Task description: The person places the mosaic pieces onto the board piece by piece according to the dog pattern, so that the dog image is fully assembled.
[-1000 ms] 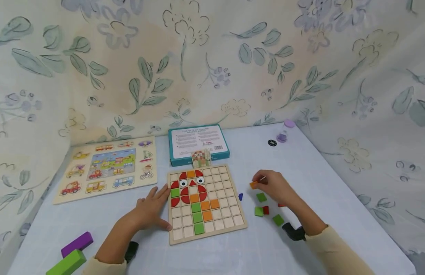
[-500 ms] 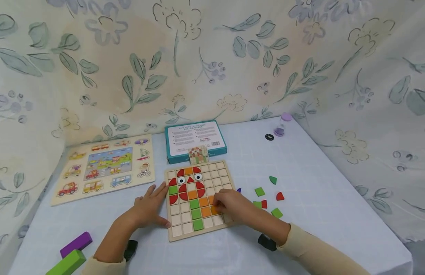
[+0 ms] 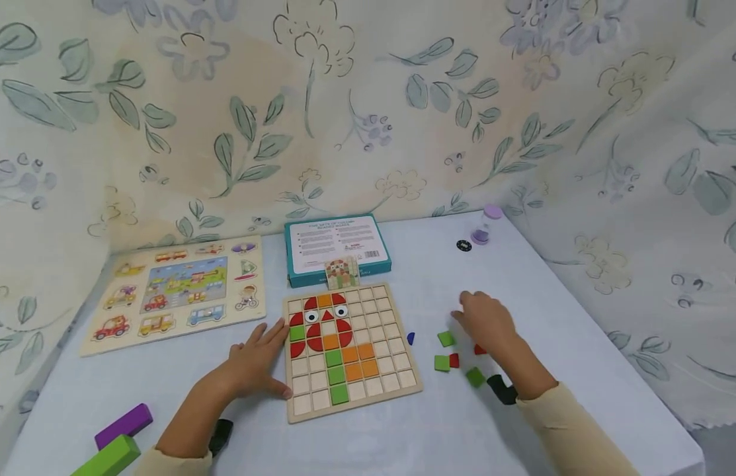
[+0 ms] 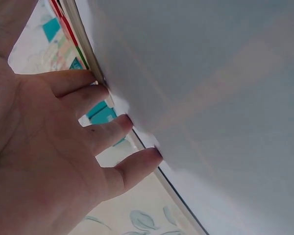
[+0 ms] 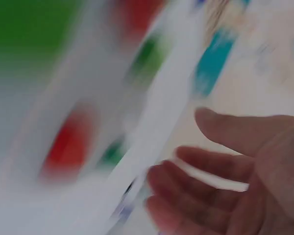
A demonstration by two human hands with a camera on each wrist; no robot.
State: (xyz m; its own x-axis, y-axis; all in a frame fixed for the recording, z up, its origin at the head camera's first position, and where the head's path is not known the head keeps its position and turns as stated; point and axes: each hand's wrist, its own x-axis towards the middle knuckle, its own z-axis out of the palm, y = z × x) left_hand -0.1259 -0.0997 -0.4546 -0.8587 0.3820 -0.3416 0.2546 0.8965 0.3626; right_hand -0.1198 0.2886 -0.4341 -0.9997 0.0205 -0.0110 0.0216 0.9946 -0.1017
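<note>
My left hand (image 3: 248, 367) rests on the table with fingers spread. Its fingertips and thumb touch the left edge of the wooden grid board (image 3: 382, 304), and the left wrist view shows the straight fingers (image 4: 137, 164) along that edge. Red, orange and green tiles, with two eye pieces, form a figure on the board; four-sided orange tiles (image 3: 369, 367) sit in its lower middle. My right hand (image 3: 487, 320) hovers over loose pieces, nearest a green square (image 3: 446, 338) and a red piece (image 3: 479, 349). In the right wrist view its thumb and fingers (image 5: 210, 164) stand apart, holding nothing.
Behind the board, a picture card (image 3: 342, 272) leans on a teal box (image 3: 379, 266). A vehicle puzzle (image 3: 171, 291) lies at left, purple (image 3: 123, 425) and green (image 3: 108, 456) blocks at front left. A blue piece (image 3: 410, 338) lies beside the board; a small hourglass (image 3: 483, 226) stands at the back right.
My right hand carried a pinched orange square to the board and let it go beside the other orange tiles. It has since returned to the loose pieces. The left hand stayed put.
</note>
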